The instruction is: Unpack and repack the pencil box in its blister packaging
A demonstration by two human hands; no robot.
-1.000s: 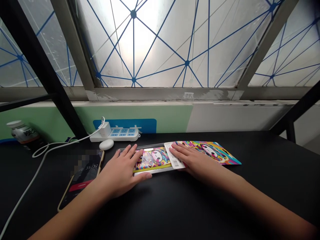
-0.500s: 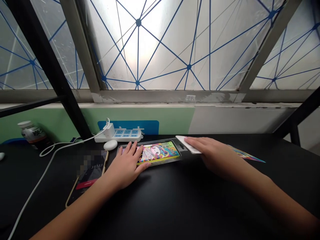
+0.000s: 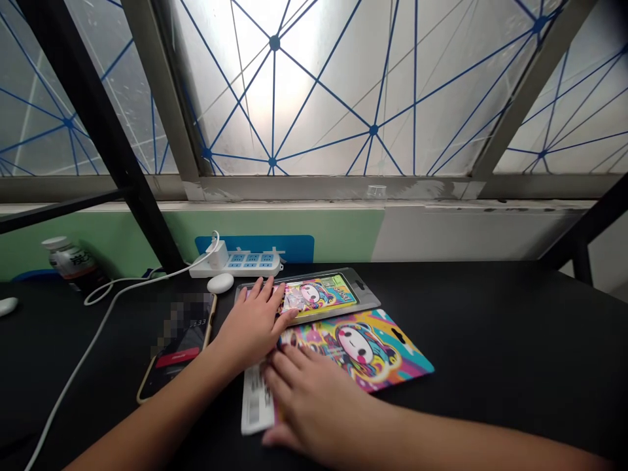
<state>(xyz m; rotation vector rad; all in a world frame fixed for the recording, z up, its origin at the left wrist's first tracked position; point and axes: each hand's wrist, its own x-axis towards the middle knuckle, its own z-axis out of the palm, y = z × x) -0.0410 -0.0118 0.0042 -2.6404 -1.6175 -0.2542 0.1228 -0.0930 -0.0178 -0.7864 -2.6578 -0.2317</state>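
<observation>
My left hand lies with fingers spread over the left part of a clear plastic package. A bright printed insert with a cartoon face shows inside it. Closer to me, a colourful cartoon card with a dark hang hole lies flat, touching the package's near edge. Over its lower left part is my right hand, fingers bent on top and thumb at the near edge. A white barcode panel sticks out left of those fingers; whether it is joined to the card is hidden.
A phone lies left of my left forearm. Behind it are a white oval object, a power strip and a plugged-in white cable. A bottle stands at the far left. Black frame bars slant down to the table.
My right hand has come left and toward me with the white panel and colourful card, now flat in front of the package. My left hand has stayed on the package.
</observation>
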